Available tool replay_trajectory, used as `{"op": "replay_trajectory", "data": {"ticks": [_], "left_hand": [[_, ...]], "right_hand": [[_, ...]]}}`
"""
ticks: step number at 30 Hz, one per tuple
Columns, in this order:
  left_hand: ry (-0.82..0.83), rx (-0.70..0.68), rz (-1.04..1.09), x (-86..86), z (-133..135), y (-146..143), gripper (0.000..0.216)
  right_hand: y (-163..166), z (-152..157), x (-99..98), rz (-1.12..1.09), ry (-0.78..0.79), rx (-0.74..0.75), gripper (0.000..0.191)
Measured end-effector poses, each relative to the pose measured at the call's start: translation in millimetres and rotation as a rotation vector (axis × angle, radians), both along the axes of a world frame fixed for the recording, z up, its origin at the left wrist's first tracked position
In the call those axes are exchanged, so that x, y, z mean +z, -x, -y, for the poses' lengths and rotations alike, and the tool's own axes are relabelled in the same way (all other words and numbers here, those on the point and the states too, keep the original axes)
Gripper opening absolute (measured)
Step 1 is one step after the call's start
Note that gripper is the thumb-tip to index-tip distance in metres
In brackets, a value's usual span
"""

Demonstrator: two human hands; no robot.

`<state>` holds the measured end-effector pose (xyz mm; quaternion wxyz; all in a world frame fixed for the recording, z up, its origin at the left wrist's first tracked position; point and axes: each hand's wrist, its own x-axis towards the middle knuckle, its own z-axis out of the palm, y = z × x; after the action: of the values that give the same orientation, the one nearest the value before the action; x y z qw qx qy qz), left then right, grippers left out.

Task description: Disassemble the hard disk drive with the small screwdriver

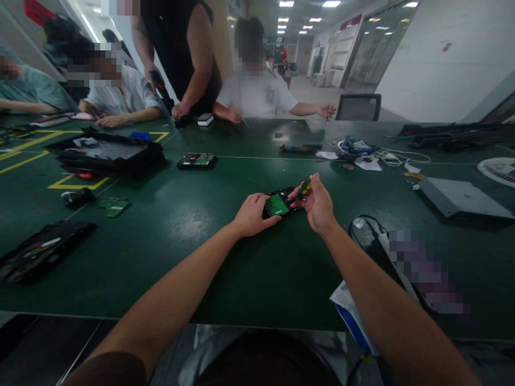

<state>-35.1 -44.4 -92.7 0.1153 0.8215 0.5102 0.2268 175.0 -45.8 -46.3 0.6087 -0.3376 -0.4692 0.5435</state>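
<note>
A small black hard drive with a green circuit board (pixel 278 203) lies on the dark green table (pixel 209 236) in front of me. My left hand (pixel 252 214) rests on its left edge, fingers curled over it and holding it down. My right hand (pixel 317 205) is closed round a screwdriver with a yellow and black handle (pixel 306 187), whose tip points down at the drive's right side.
A second drive (pixel 197 160) lies further back. An opened black case (pixel 107 153) sits at the left, loose green boards (pixel 115 206) near it, another black unit (pixel 42 254) at the near left. A grey box (pixel 462 197) and cables (pixel 362 147) are at the right. Several people work across the table.
</note>
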Motion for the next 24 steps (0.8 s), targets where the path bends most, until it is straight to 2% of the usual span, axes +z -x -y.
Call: {"op": "replay_trajectory", "data": {"ticks": [17,24], "left_hand": [[0.015,0.007,-0.001,3.6,2.2,0.3,0.076],[0.003,0.01,0.006,-0.6,0.0,-0.4,0.077]], "right_hand": [[0.4,-2.4,-1.7,-0.049,0.045,-0.006,0.053],[1.2,0.3,2.7,-0.048,0.037,-0.001,0.058]]}}
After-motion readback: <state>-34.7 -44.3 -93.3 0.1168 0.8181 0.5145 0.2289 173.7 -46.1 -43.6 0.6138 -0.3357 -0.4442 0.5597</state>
